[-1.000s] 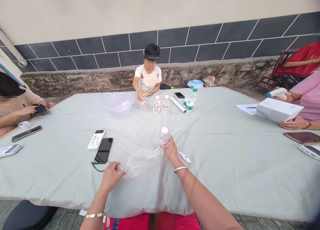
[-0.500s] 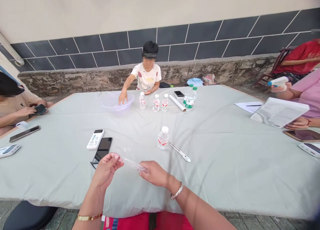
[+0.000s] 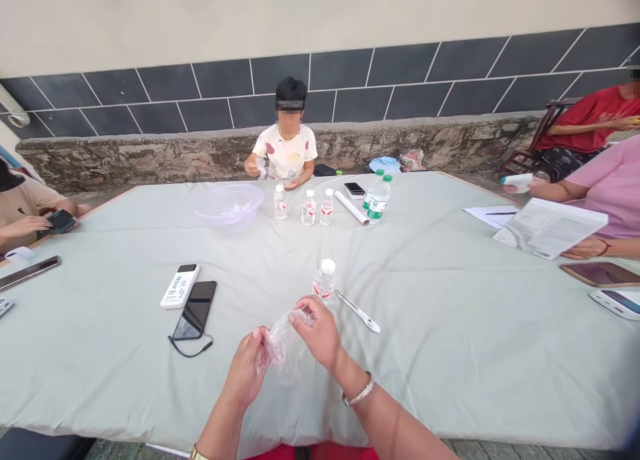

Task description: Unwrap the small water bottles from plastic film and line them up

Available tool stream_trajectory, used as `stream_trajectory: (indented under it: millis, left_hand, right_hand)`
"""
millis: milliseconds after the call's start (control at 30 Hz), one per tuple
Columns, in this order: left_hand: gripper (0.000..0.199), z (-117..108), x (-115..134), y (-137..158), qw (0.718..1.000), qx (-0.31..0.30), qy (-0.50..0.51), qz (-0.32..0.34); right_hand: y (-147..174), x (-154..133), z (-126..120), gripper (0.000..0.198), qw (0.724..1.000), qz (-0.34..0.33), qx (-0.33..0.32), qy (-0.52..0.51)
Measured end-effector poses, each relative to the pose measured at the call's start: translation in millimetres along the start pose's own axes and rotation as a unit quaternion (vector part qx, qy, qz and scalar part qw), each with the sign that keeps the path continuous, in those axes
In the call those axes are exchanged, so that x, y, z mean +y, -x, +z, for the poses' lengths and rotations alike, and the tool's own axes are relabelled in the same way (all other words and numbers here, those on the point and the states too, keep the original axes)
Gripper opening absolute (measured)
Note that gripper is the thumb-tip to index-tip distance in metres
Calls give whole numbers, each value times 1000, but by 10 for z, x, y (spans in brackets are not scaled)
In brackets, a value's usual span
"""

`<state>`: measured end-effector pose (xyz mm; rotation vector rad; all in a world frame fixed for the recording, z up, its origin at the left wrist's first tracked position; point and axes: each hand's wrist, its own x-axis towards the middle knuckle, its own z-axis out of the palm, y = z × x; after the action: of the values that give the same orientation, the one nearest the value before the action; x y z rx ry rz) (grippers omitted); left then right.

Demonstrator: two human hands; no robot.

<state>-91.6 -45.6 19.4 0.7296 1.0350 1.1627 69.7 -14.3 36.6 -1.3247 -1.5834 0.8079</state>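
Between my hands, a little above the cloth, hangs a crumpled piece of clear plastic film [image 3: 289, 353]; whether it is a bag or a glove I cannot tell. My left hand [image 3: 249, 365] pinches its left side. My right hand [image 3: 320, 330] grips its upper right edge between thumb and fingers. Just beyond my right hand stands a small clear bottle [image 3: 324, 283] with a white cap and red label, upright, its base partly hidden by the hand. To its right lies a white pen [image 3: 357, 311]. A black phone [image 3: 196, 310] with a wrist strap and a white power bank [image 3: 180, 287] rest left of my hands.
Across the covered table [image 3: 425, 353], a person [image 3: 285, 143] holds clear plastic beside a translucent purple basin [image 3: 230, 205]. Several small bottles [image 3: 309, 208], a white roll [image 3: 352, 208] and green-capped bottles [image 3: 379, 200] stand or lie there. At right, a person in pink holds a paper sheet [image 3: 553, 227].
The plastic, stretched thin between my hands before, is now bunched and spread wider. My left hand has moved right; my right hand has risen. The person opposite has lifted plastic from the basin.
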Motion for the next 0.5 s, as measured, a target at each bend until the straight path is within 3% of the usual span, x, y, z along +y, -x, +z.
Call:
stream_trajectory:
  millis: [67, 133, 300, 400, 500]
  left_hand:
    - [40, 102, 46, -33, 996, 31, 74, 28]
    - [38, 185, 81, -88, 993, 68, 81, 60]
    - [43, 273, 8, -177, 994, 60, -38, 83]
    - [43, 208, -83, -258, 988, 100, -62, 95]
    - [48, 65, -168, -415, 978, 186, -50, 81]
  right_hand:
    - [55, 23, 82, 11, 998, 32, -12, -52]
    - [167, 4, 159, 14, 991, 51, -65, -106]
    - [321, -65, 93, 37, 975, 4, -145, -170]
    - [254, 114, -101, 35, 991, -34, -96, -90]
    - [131, 505, -310, 31, 998, 36, 56, 4]
